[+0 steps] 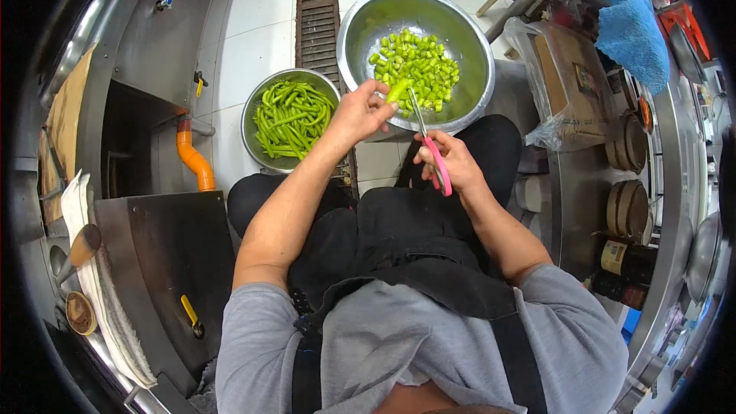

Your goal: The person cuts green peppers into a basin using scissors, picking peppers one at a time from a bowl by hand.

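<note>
Your left hand (358, 113) is pinched on a green pepper (398, 90) above the larger bowl, so hold your fingers well back from its cutting end and angle that end inward, over the pieces. Your right hand (454, 159) is wrapped round the pink handles of the scissors (433, 152), whose blades sit at the pepper's right end; whether they have bitten in is too small to tell. Square the blades across the pepper and match each length to the pieces below.

On your left, the smaller bowl (248, 132) is piled with long, whole green peppers (291, 119). To its right, the larger bowl (477, 61) holds short cut pieces (418, 61) heaped mid-bottom, with bare metal wall around them.
</note>
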A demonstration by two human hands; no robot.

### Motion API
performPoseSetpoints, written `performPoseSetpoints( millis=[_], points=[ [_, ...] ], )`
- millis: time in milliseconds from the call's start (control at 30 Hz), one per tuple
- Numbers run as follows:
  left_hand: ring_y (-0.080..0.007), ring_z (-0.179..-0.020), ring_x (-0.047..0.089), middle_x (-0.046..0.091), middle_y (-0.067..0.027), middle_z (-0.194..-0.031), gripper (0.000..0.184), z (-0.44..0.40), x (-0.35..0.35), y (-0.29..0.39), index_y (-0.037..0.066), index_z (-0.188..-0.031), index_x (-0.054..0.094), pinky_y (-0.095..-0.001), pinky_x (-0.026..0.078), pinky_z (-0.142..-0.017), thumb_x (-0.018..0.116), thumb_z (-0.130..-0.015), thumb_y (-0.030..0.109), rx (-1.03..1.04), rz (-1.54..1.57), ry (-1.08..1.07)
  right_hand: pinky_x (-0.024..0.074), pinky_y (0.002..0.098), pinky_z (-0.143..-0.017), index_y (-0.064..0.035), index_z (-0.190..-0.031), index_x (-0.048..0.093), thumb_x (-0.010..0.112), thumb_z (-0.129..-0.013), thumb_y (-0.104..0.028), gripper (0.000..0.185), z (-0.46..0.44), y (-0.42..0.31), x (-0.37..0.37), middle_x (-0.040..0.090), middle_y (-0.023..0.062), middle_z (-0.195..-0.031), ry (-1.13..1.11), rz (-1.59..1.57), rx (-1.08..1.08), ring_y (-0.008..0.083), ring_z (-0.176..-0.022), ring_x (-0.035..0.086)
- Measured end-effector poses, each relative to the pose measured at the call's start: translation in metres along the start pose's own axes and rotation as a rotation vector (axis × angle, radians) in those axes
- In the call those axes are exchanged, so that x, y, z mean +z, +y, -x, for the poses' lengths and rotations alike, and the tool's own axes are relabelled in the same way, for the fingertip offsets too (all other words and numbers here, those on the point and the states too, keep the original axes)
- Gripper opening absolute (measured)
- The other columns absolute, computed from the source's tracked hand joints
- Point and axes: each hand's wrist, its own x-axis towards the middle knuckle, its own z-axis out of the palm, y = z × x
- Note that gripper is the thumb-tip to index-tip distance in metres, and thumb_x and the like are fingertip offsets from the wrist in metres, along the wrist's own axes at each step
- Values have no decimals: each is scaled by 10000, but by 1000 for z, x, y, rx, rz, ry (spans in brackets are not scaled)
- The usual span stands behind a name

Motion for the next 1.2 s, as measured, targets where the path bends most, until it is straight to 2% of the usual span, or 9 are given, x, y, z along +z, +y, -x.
performPoseSetpoints(
  millis=[33, 133, 300, 400, 567, 700, 833, 967, 1200],
  points=[
    [-119, -562, 602, 641, -62, -730, 302, 3, 2, 3, -30, -1100, 501, -259, 466, -523, 654, -867, 86, 7, -10, -65, 461, 245, -499, 12, -1165, 547, 691, -853, -216, 412, -1, 0, 1, 625, 70, -790, -13, 8, -16, 120, -547, 574],
    [-107, -562, 600, 630, -41, -708, 287, 8, 9, 2, -20, -1099, 532, -250, 467, -532, 656, -870, 100, 74, -16, -182, 452, 241, -499, 15, -1149, 557, 692, -853, -218, 400, -9, -1, 3, 622, 64, -780, 8, 12, -97, 117, -544, 561],
    [-110, -603, 616, 642, -60, -758, 293, 2, 6, -7, -9, -1112, 540, -258, 480, -541, 660, -868, 100, 132, -132, -107, 421, 244, -449, 22, -1100, 580, 696, -853, -244, 381, -8, -9, 6, 590, 54, -702, 37, 19, -20, 112, -492, 529],
    [-115, -614, 621, 643, -73, -775, 295, 3, 6, -8, -15, -1108, 523, -264, 480, -537, 657, -864, 82, 50, -47, -94, 392, 241, -400, 25, -1076, 587, 697, -853, -254, 374, -6, -11, 7, 566, 49, -657, 41, 8, 6, 110, -444, 509],
    [-134, -599, 617, 636, -96, -768, 268, -6, -1, -17, -31, -1046, 472, -273, 483, -530, 648, -864, 58, 17, -59, 79, 363, 233, -359, 27, -1085, 581, 697, -852, -249, 379, -3, -4, 3, 563, 52, -659, 71, 31, 32, 111, -401, 494],
    [-141, -610, 620, 634, -103, -771, 273, -5, 1, -12, -34, -1033, 466, -273, 489, -541, 656, -859, 56, 19, 13, 88, 415, 237, -419, 19, -1124, 566, 701, -848, -233, 397, 2, -3, 3, 594, 69, -722, 31, -2, 31, 116, -467, 537],
    [-146, -661, 630, 628, -106, -814, 277, 0, 8, -8, -39, -1045, 471, -272, 502, -595, 656, -855, 40, 50, 73, -28, 460, 246, -499, 10, -1137, 563, 706, -844, -228, 404, -2, -1, 7, 617, 69, -767, -6, 37, -16, 116, -557, 575],
    [-151, -697, 638, 619, -99, -842, 268, -1, 13, -16, -40, -1060, 479, -276, 511, -634, 645, -858, 20, 84, 159, -170, 455, 247, -502, 11, -1122, 569, 703, -847, -233, 392, -9, -4, 7, 607, 56, -745, 4, 26, -71, 108, -569, 571],
    [-152, -687, 642, 625, -102, -851, 246, -4, 8, -16, -45, -1046, 492, -272, 511, -631, 639, -857, 12, 78, 63, -57, 393, 235, -403, 19, -1092, 579, 694, -855, -253, 379, -5, -7, 5, 574, 54, -690, 31, 33, 14, 100, -454, 514]
  ],
)
